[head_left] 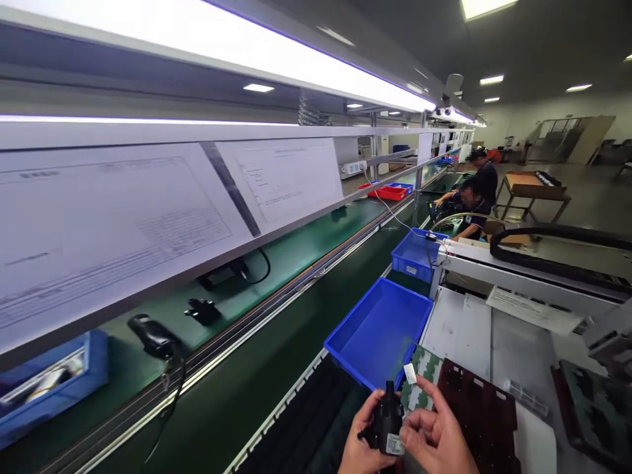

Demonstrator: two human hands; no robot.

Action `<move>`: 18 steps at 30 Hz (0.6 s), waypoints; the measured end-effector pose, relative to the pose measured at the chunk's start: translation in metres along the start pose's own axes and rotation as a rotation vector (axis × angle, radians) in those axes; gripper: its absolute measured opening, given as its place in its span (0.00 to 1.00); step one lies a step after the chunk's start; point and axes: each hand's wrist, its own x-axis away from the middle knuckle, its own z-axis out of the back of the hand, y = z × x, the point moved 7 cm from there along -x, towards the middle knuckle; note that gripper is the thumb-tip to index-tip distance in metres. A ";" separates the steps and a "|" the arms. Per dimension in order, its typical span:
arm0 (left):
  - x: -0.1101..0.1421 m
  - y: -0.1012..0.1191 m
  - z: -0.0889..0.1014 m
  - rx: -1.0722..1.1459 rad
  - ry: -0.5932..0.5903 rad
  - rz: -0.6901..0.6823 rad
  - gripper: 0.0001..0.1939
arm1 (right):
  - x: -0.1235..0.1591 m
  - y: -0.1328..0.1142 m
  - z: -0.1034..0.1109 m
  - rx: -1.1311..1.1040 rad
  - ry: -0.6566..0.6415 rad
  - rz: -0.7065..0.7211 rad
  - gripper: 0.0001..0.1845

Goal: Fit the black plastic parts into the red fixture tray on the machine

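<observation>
A small black pump-like part [386,424] with a white label on its body sits between my two hands at the bottom of the head view. My left hand [359,442] is closed around its left side. My right hand [438,434] grips its right side, and a small white sticker [410,374] rests on the tip of one raised finger. Just beyond the hands lies a sheet of white labels [419,385] on the bench.
An empty blue bin [378,329] stands in front of me, another blue bin [415,253] behind it. A green conveyor belt [276,355] runs along the left with black parts [203,309] on it. A dark fixture plate [481,408] lies to the right. Two co-workers [469,204] sit farther down the line.
</observation>
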 end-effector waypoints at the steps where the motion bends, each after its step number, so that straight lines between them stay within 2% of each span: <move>1: 0.000 -0.004 -0.002 -0.001 0.002 0.016 0.50 | 0.002 -0.004 0.003 0.042 -0.015 -0.021 0.54; 5: -0.002 -0.019 -0.008 0.022 0.039 0.062 0.52 | 0.011 -0.021 0.018 0.130 0.046 -0.095 0.54; 10: -0.004 -0.030 -0.014 -0.014 0.038 0.085 0.52 | 0.016 -0.028 0.025 0.173 0.137 -0.073 0.55; 14: -0.004 -0.029 -0.018 -0.055 0.025 0.086 0.53 | 0.018 -0.027 0.030 0.183 0.213 -0.041 0.58; 18: -0.005 -0.023 -0.026 -0.068 -0.014 0.094 0.53 | 0.024 -0.024 0.031 0.265 0.265 0.013 0.54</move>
